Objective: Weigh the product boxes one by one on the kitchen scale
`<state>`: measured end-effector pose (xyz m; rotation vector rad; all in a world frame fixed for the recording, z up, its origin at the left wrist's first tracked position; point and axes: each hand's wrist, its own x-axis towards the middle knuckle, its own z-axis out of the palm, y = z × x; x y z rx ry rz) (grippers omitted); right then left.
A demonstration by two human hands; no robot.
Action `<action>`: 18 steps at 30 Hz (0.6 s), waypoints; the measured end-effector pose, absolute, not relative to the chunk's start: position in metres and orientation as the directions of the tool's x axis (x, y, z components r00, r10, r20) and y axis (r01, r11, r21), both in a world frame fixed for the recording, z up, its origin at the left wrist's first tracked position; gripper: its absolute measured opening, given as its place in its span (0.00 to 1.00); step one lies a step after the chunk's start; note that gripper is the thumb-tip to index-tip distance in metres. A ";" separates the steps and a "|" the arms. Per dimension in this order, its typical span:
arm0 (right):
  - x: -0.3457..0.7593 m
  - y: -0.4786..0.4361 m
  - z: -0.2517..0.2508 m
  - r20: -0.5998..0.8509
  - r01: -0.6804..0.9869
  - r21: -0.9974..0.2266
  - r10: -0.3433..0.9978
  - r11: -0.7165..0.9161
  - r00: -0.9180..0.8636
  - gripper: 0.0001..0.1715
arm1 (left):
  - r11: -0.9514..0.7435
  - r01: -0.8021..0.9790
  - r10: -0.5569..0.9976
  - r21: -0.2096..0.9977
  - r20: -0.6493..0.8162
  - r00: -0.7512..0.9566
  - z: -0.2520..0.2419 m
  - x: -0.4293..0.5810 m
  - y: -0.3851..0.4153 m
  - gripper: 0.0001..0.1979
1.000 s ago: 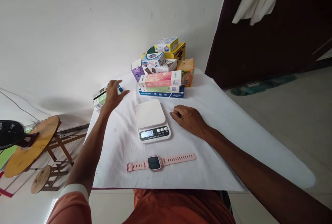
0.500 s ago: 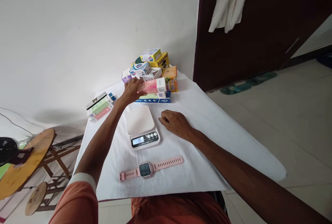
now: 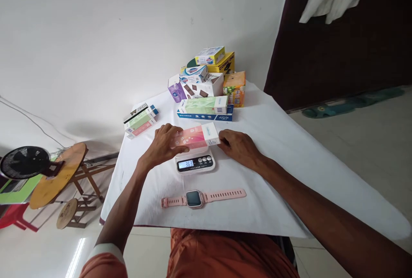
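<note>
A long pink and white carton (image 3: 196, 135) is over the plate of a white kitchen scale (image 3: 210, 166), hiding most of that plate. My left hand (image 3: 165, 143) grips the carton's left end, thumb in front and fingers behind. At the opposite end my right hand (image 3: 240, 147) is closed, its curled fingertips at the carton's white corner. Whether the carton's underside rests on the scale cannot be made out. The lit scale display (image 3: 186, 164) seems to read 363. Closer to me lies a pink-strapped smartwatch (image 3: 194, 199), stretched out flat.
Behind the scale, a green carton (image 3: 202, 105) lies on a blue box (image 3: 206, 116), before stacked soap boxes (image 3: 193, 73) and an orange pack (image 3: 234, 87). Several thin cartons (image 3: 140, 120) lie at the left. A fan (image 3: 25, 161) stands on a wooden stool beyond the table.
My left hand has brought the pink carton off the green one, toward me and over the scale. My right hand has come to the carton's right end. The camera view has shifted left.
</note>
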<state>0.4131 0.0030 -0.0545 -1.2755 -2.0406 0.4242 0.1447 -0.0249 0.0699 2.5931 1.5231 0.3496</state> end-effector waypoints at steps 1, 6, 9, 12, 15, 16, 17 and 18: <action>0.413 0.003 -0.055 0.379 0.653 -0.595 0.880 0.469 -0.287 0.14 | -0.464 0.857 0.886 0.223 0.114 0.450 0.064 0.141 -0.029 0.25; 0.412 0.003 -0.057 0.391 0.654 -0.604 0.884 0.456 -0.255 0.15 | -0.391 0.895 0.920 0.217 0.060 0.387 0.048 0.131 -0.032 0.24; 0.412 0.003 -0.056 0.393 0.656 -0.605 0.886 0.451 -0.247 0.14 | -0.395 0.895 0.918 0.208 0.059 0.391 0.049 0.130 -0.031 0.28; 0.412 0.002 -0.055 0.391 0.651 -0.614 0.888 0.447 -0.241 0.14 | -0.404 0.878 0.914 0.256 0.078 0.398 0.058 0.128 -0.033 0.37; 0.412 0.001 -0.054 0.388 0.642 -0.622 0.888 0.449 -0.245 0.14 | -0.382 0.869 0.924 0.314 0.118 0.363 0.067 0.124 -0.036 0.37; 0.412 0.001 -0.054 0.388 0.642 -0.622 0.888 0.449 -0.246 0.14 | -0.374 0.869 0.927 0.323 0.125 0.353 0.069 0.123 -0.036 0.37; 0.412 0.001 -0.054 0.388 0.643 -0.620 0.888 0.449 -0.246 0.14 | -0.371 0.870 0.929 0.325 0.130 0.347 0.070 0.123 -0.037 0.36; 0.412 0.001 -0.054 0.388 0.645 -0.618 0.888 0.448 -0.245 0.15 | -0.373 0.870 0.928 0.322 0.132 0.349 0.070 0.122 -0.038 0.36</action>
